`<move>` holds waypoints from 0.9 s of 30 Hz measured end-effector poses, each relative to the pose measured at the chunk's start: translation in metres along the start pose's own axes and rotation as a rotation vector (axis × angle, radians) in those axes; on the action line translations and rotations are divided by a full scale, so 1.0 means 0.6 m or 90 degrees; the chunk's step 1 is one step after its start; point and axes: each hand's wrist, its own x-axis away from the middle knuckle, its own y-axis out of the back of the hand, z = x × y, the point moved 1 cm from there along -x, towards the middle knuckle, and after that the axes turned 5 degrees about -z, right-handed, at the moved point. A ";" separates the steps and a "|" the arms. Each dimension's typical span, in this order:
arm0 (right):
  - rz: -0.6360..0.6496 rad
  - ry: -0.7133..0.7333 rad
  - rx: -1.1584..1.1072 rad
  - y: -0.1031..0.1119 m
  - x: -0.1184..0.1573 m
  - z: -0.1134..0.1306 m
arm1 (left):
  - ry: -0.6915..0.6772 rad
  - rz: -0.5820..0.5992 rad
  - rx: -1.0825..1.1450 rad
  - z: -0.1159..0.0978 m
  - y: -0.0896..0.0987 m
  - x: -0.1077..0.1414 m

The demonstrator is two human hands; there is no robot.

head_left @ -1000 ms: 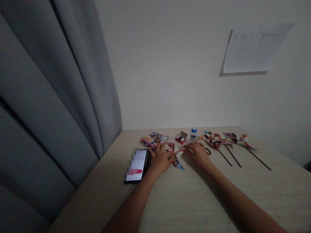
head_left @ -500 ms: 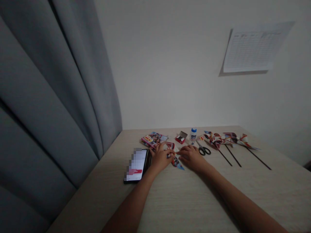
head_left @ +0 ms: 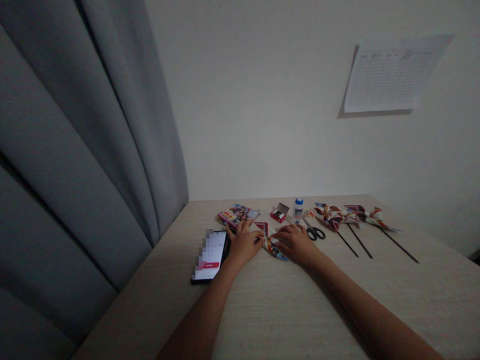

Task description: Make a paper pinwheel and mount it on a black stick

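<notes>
A printed paper pinwheel (head_left: 275,250) lies on the table between my hands, its colourful blades partly covered by my fingers. My left hand (head_left: 245,243) pinches it near the middle from the left, thumb and forefinger together, the other fingers stretched out. From the right, my right hand (head_left: 296,242) has its fingertips closed on the pinwheel's centre and right side. What lies right under the fingertips is hidden. Beside my left hand rests a smartphone (head_left: 212,255) with a lit screen. Behind my right hand are scissors (head_left: 316,233) with black handles.
A stack of printed leaflets (head_left: 238,215) lies at the back left. A small open red box (head_left: 279,213) and a blue-capped glue bottle (head_left: 298,210) stand behind my hands. Several pinwheels (head_left: 333,216) on dark sticks lie at the right. A grey curtain (head_left: 93,125) hangs at the left.
The pinwheel's lower blade has shifted slightly to the right and spread out more. My left fingers have drawn back a little to the left; my right hand has barely moved.
</notes>
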 end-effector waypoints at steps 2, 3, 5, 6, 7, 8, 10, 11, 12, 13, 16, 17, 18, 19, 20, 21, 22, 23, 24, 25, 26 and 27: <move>0.003 -0.001 0.008 -0.003 0.000 -0.005 | -0.003 0.010 0.004 -0.001 0.000 0.001; 0.005 -0.001 0.008 -0.005 0.000 -0.007 | -0.006 0.015 0.007 -0.002 0.001 0.002; 0.003 0.000 0.003 -0.006 0.001 -0.010 | -0.014 0.022 0.014 -0.003 0.002 0.003; 0.000 0.002 -0.001 -0.006 0.001 -0.011 | -0.018 0.025 0.018 -0.003 0.002 0.003; -0.002 0.005 -0.003 -0.005 0.001 -0.011 | -0.020 0.028 0.021 -0.003 0.002 0.003; -0.003 0.007 -0.005 -0.004 0.001 -0.011 | -0.020 0.031 0.025 -0.003 0.002 0.003; 0.002 0.014 -0.004 -0.003 0.001 -0.009 | -0.019 0.034 0.034 -0.001 0.001 0.002; 0.007 0.016 -0.003 -0.002 0.001 -0.008 | -0.018 0.033 0.038 -0.001 0.000 0.002; 0.014 0.018 -0.002 -0.001 0.002 -0.007 | -0.018 0.030 0.041 0.000 -0.001 0.001; 0.021 0.019 0.000 -0.001 0.002 -0.006 | -0.019 0.025 0.043 0.000 -0.002 0.001; 0.040 0.015 0.009 0.000 0.003 -0.005 | -0.023 0.014 0.048 0.001 -0.005 0.001; 0.043 0.012 0.012 0.001 0.003 -0.005 | -0.024 0.013 0.049 0.001 -0.006 0.001; 0.046 0.011 0.014 0.003 0.003 -0.004 | -0.025 0.015 0.048 0.000 -0.006 0.001; 0.047 0.010 0.016 0.005 0.002 -0.003 | -0.025 0.018 0.046 0.000 -0.007 0.001; 0.048 0.010 0.018 0.007 0.001 -0.002 | -0.027 0.021 0.043 0.000 -0.006 0.002; 0.050 0.010 0.019 0.009 0.000 -0.001 | -0.030 0.024 0.038 -0.001 -0.006 0.002; 0.052 0.009 0.021 0.011 -0.001 0.000 | -0.035 0.027 0.033 -0.001 -0.005 0.003; 0.056 0.009 0.021 0.013 -0.002 0.001 | -0.042 0.030 0.027 -0.002 -0.004 0.003; 0.061 0.008 0.021 0.014 -0.003 0.002 | -0.049 0.032 0.022 -0.002 -0.002 0.004; 0.065 0.007 0.019 0.015 -0.005 0.002 | -0.056 0.033 0.016 -0.003 -0.001 0.004; 0.068 0.007 0.017 0.016 -0.005 0.002 | -0.061 0.033 0.012 -0.003 0.001 0.005; 0.071 0.007 0.013 0.016 -0.006 0.002 | -0.064 0.033 0.008 -0.004 0.003 0.005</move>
